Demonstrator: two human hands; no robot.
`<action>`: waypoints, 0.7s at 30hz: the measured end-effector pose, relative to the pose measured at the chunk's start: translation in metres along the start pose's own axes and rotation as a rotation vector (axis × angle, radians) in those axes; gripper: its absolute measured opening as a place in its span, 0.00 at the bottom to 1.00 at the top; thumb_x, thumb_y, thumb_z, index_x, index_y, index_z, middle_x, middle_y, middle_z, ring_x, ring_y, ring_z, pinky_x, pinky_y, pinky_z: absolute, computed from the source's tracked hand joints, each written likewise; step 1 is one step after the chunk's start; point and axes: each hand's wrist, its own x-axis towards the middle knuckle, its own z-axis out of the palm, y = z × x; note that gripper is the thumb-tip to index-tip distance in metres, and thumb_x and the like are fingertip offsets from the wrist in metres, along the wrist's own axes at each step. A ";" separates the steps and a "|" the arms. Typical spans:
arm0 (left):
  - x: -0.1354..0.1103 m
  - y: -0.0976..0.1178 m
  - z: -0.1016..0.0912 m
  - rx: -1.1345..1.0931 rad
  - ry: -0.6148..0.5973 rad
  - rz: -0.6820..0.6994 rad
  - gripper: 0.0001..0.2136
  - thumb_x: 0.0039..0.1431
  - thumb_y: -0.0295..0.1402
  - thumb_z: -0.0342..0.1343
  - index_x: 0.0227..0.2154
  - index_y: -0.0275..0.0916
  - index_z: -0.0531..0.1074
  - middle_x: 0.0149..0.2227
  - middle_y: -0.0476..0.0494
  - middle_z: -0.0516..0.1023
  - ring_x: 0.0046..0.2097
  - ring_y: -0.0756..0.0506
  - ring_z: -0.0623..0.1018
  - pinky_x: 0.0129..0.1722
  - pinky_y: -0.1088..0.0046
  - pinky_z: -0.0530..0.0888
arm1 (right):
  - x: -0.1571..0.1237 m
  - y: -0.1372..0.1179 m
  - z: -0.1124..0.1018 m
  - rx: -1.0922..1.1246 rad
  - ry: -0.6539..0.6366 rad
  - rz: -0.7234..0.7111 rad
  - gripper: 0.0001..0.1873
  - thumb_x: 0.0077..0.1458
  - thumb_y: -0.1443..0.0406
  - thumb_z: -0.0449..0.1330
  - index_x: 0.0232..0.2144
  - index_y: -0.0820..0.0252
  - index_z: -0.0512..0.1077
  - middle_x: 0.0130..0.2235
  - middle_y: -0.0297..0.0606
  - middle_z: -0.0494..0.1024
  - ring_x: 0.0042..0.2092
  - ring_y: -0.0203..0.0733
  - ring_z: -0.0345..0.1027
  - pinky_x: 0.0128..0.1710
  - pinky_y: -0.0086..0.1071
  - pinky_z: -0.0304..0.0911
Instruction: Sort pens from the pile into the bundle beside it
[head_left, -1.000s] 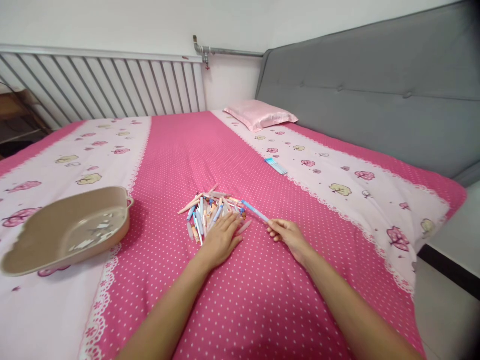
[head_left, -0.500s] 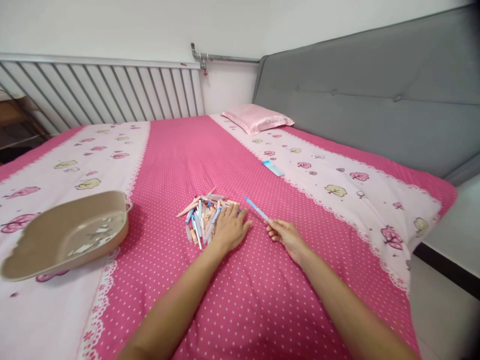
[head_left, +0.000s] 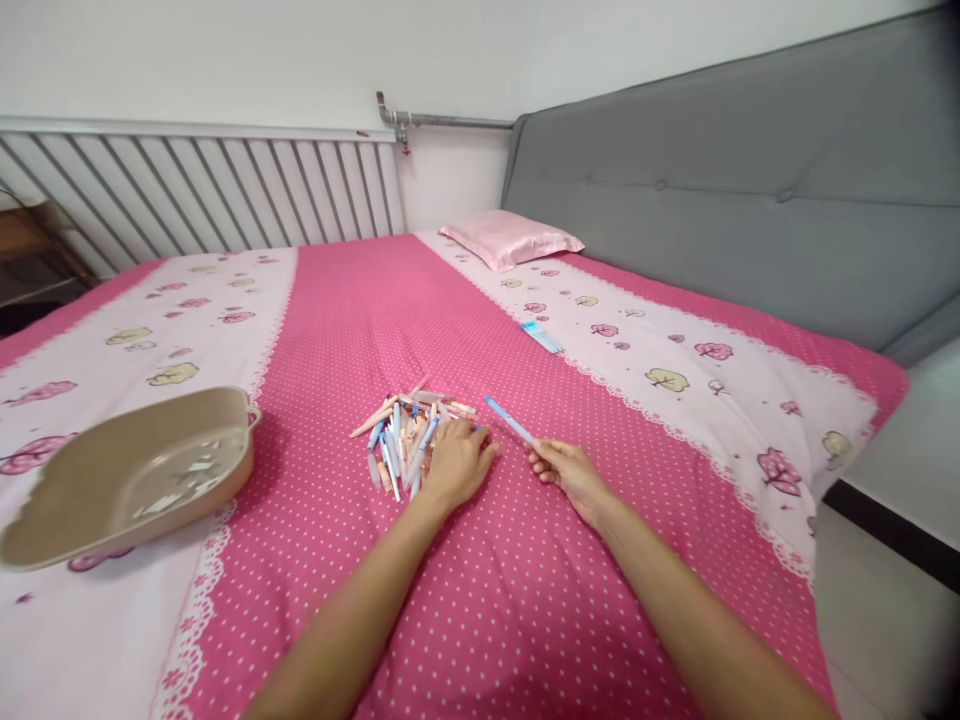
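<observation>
Pinching a blue pen (head_left: 508, 420) by its end with the right hand (head_left: 574, 475) and pressing the open left hand (head_left: 457, 462) on the pen pile (head_left: 397, 437), risking loose pens rolling across the soft bed (head_left: 525, 600).

Beige basin (head_left: 82, 470) on pink bedspread (head_left: 360, 300) | satin pillow (head_left: 510, 238) beside grey headboard (head_left: 712, 200) | slatted railing (head_left: 187, 190) behind

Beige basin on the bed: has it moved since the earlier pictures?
No. The beige basin sits at the same spot beside the white lace border; only the camera shifted slightly.
</observation>
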 end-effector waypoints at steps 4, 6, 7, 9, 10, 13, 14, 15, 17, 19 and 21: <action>-0.005 -0.003 -0.013 -0.194 0.128 -0.091 0.14 0.56 0.36 0.51 0.41 0.36 0.74 0.42 0.36 0.75 0.46 0.40 0.72 0.49 0.60 0.65 | 0.002 0.001 -0.001 -0.016 -0.011 -0.003 0.06 0.50 0.65 0.62 0.27 0.63 0.76 0.23 0.34 0.72 0.22 0.27 0.62 0.20 0.19 0.59; -0.010 -0.008 -0.021 -0.307 0.205 -0.164 0.14 0.56 0.37 0.52 0.41 0.37 0.75 0.42 0.37 0.77 0.46 0.40 0.73 0.48 0.61 0.67 | 0.002 0.002 -0.002 -0.027 -0.023 -0.006 0.06 0.49 0.64 0.63 0.27 0.63 0.76 0.23 0.34 0.72 0.22 0.27 0.62 0.20 0.20 0.59; -0.013 -0.010 -0.023 -0.367 0.242 -0.208 0.13 0.55 0.37 0.52 0.40 0.37 0.75 0.41 0.38 0.77 0.45 0.41 0.74 0.46 0.62 0.68 | 0.002 0.002 -0.003 -0.035 -0.031 -0.007 0.06 0.47 0.64 0.64 0.27 0.63 0.76 0.23 0.33 0.72 0.23 0.28 0.62 0.21 0.21 0.59; -0.019 -0.015 -0.026 -0.497 0.299 -0.298 0.13 0.54 0.38 0.53 0.37 0.36 0.76 0.38 0.38 0.78 0.40 0.42 0.77 0.40 0.65 0.71 | 0.002 0.003 -0.004 -0.053 -0.050 -0.012 0.07 0.44 0.64 0.66 0.27 0.62 0.76 0.23 0.33 0.72 0.23 0.28 0.62 0.22 0.22 0.59; -0.021 -0.017 -0.026 -0.564 0.320 -0.336 0.13 0.53 0.38 0.54 0.36 0.36 0.76 0.36 0.39 0.79 0.37 0.43 0.77 0.36 0.67 0.72 | 0.002 0.004 -0.004 -0.063 -0.061 -0.016 0.09 0.42 0.63 0.67 0.28 0.62 0.76 0.24 0.33 0.72 0.24 0.28 0.62 0.23 0.22 0.59; -0.028 -0.019 -0.023 -0.750 0.365 -0.410 0.10 0.49 0.36 0.58 0.31 0.36 0.76 0.30 0.42 0.79 0.29 0.47 0.77 0.29 0.73 0.71 | 0.001 0.005 -0.006 -0.093 -0.096 -0.028 0.13 0.39 0.62 0.69 0.30 0.62 0.77 0.24 0.33 0.73 0.25 0.29 0.62 0.24 0.23 0.59; -0.029 -0.019 -0.022 -0.803 0.379 -0.424 0.09 0.47 0.35 0.59 0.30 0.36 0.75 0.28 0.43 0.78 0.28 0.48 0.76 0.27 0.74 0.71 | 0.001 0.005 -0.007 -0.103 -0.107 -0.031 0.14 0.38 0.61 0.69 0.31 0.62 0.77 0.25 0.33 0.73 0.26 0.30 0.62 0.25 0.24 0.59; -0.030 -0.019 -0.021 -0.852 0.391 -0.434 0.08 0.46 0.34 0.60 0.29 0.36 0.74 0.27 0.45 0.77 0.26 0.49 0.75 0.27 0.75 0.70 | 0.000 0.005 -0.007 -0.116 -0.119 -0.033 0.16 0.38 0.61 0.69 0.32 0.62 0.77 0.25 0.33 0.73 0.26 0.30 0.63 0.26 0.24 0.59; -0.031 -0.018 -0.020 -0.939 0.413 -0.444 0.08 0.45 0.34 0.61 0.28 0.36 0.72 0.26 0.48 0.76 0.25 0.51 0.74 0.26 0.76 0.70 | 0.000 0.004 -0.008 -0.145 -0.142 -0.036 0.17 0.39 0.59 0.69 0.34 0.61 0.77 0.27 0.34 0.74 0.27 0.31 0.63 0.28 0.25 0.59; -0.031 -0.018 -0.021 -1.014 0.431 -0.444 0.09 0.44 0.33 0.62 0.28 0.38 0.70 0.27 0.50 0.74 0.26 0.52 0.74 0.27 0.77 0.70 | -0.001 0.003 -0.008 -0.174 -0.162 -0.036 0.18 0.39 0.58 0.68 0.35 0.60 0.77 0.28 0.34 0.74 0.28 0.31 0.63 0.29 0.26 0.59; -0.030 -0.019 -0.023 -1.072 0.446 -0.440 0.11 0.43 0.33 0.63 0.30 0.39 0.70 0.30 0.51 0.73 0.28 0.52 0.75 0.29 0.77 0.70 | -0.002 0.002 -0.007 -0.194 -0.172 -0.032 0.19 0.39 0.57 0.68 0.35 0.60 0.77 0.28 0.34 0.74 0.28 0.31 0.63 0.30 0.26 0.58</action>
